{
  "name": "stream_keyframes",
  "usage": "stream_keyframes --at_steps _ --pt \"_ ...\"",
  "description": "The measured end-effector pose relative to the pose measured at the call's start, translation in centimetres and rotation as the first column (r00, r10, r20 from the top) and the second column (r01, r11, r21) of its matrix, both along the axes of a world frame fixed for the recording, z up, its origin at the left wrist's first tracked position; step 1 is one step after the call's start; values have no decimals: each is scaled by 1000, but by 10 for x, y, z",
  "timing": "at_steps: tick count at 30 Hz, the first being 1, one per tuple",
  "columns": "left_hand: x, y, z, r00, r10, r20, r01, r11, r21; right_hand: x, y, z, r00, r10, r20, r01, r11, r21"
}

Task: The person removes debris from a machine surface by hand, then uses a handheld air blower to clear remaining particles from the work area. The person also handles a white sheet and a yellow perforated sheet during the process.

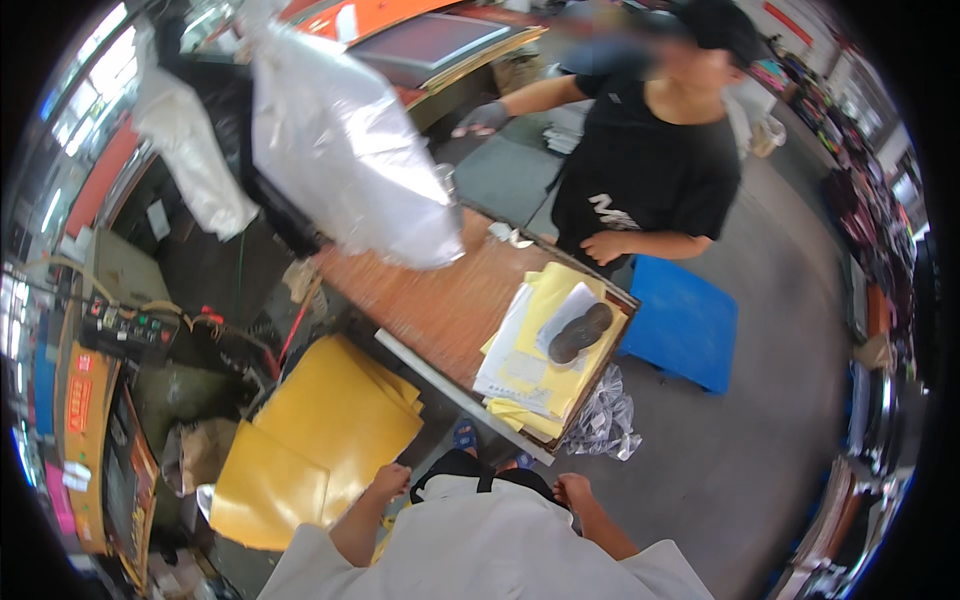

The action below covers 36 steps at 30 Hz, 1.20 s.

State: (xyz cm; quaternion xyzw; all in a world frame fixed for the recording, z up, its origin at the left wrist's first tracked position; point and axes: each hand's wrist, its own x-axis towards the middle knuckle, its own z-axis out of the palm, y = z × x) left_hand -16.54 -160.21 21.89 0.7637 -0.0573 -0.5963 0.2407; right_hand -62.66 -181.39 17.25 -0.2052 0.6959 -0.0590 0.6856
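The left hand (pixel 390 482) rests, fingers loosely curled, on a stack of smooth yellow sheets (pixel 320 430) below the bench's (pixel 430 300) near-left edge. The right hand (pixel 574 490) is half closed, holding nothing. Two dark round discs (pixel 580 332) lie on the papers (yellow and white) (pixel 545 365) at the bench's near-right corner.

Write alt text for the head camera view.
The person's left hand touches yellow sheets, the right hand hangs free, and a co-worker stands across a wooden table stacked with papers.

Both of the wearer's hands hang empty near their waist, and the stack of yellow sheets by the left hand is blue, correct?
Not quite. In the head view the left hand and right hand are empty at the waist, but the stack of sheets by the left hand is yellow, not blue.
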Motion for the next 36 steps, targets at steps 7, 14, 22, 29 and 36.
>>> stream_keyframes --at_steps 7,14,22,29,36 --pt "12 32 -26 995 94 32 -92 995 -44 23 -6 22 999 46 -9 -46 999 25" --pt "11 84 -69 992 111 -58 -109 993 39 66 -38 59 979 204 11 -204 979 -26" --pt "-25 131 -64 800 596 -74 -600 797 -65 125 -69 77 889 450 -87 -449 893 27" --pt "-132 179 -22 591 806 22 -806 590 55 164 -79 75 703 703 105 -706 708 -11" --pt "-283 230 26 433 901 17 -863 409 296 210 -56 58 546 828 124 -835 551 -3"
